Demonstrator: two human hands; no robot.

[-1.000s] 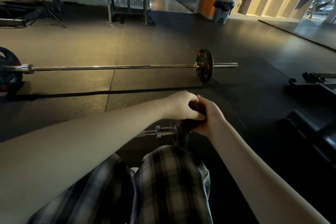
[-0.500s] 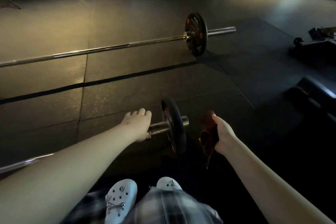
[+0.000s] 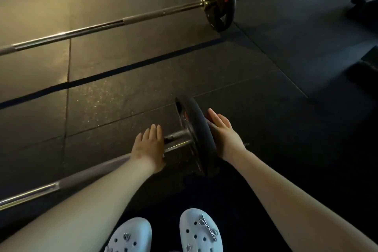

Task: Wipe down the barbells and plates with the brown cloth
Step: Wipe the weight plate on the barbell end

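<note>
Far barbell point(image 3: 102, 25): silver-grey shaft, brass-coloured collar point(image 3: 208, 0), black far plate point(image 3: 219, 0) with red patches. Near barbell point(image 3: 30, 192): silver shaft with a duller grey stretch; black near plate point(image 3: 196, 129) with a small red mark on its left face. Floor point(image 3: 122, 51): dark grey tiles, finely speckled, yellowish sheen at far left, crossed by one black stripe point(image 3: 122, 72). Clogs point(image 3: 192, 237): pale white, dotted with round holes; silver bow charm point(image 3: 206, 229) on the right one.

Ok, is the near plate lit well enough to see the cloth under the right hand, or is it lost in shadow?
Head view: warm light hits the floor at upper left and glints along the far barbell. Head view: the near plate sits in deep shadow, and the cloth under the flat right hand is too dark to make out. Head view: the equipment at the right edge is smeared.
</note>
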